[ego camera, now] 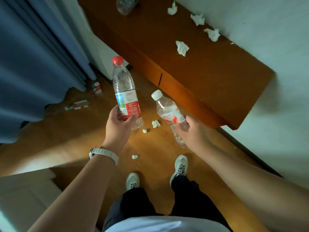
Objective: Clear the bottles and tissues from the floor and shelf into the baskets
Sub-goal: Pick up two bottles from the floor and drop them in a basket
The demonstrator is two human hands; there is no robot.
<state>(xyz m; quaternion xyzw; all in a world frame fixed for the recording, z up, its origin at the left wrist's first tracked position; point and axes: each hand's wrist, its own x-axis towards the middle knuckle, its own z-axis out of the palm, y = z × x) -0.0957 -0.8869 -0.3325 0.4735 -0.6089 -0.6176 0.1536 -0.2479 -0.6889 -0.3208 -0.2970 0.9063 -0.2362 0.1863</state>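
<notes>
A wooden floor (pixel 58 136) is seen from above, with a blue curtain (pixel 33 64) hung along the left and a long, low wooden shelf (pixel 209 72) set against a pale wall on the right.

Two clear, empty plastic bottles are held out above the floor. The red-capped bottle (pixel 124 87), the taller of the two, is held nearly upright; its label is red with a blue and green picture. It is gripped around the label by the left hand (pixel 117 126), whose fingers (pixel 132 118) are curled round it. The white-capped bottle (pixel 167 111), with a white and red label, is tilted with its cap toward the left. It is gripped at its lower half by the right hand (pixel 194 133); the thumb is pressed on the label, while the fingers are largely hidden beneath the bottle.

A third clear bottle (pixel 126 5) is laid at the far end of the shelf and is cut off by the top edge. Four crumpled white tissues are scattered along the shelf, the nearest (pixel 182 48) toward its middle. Three smaller tissue wads are strewn on the floor, the largest (pixel 155 123) between the hands. Beside the curtain hem, a small bottle (pixel 97 87) and a lying item (pixel 77 105) are too blurred to be made out.
</notes>
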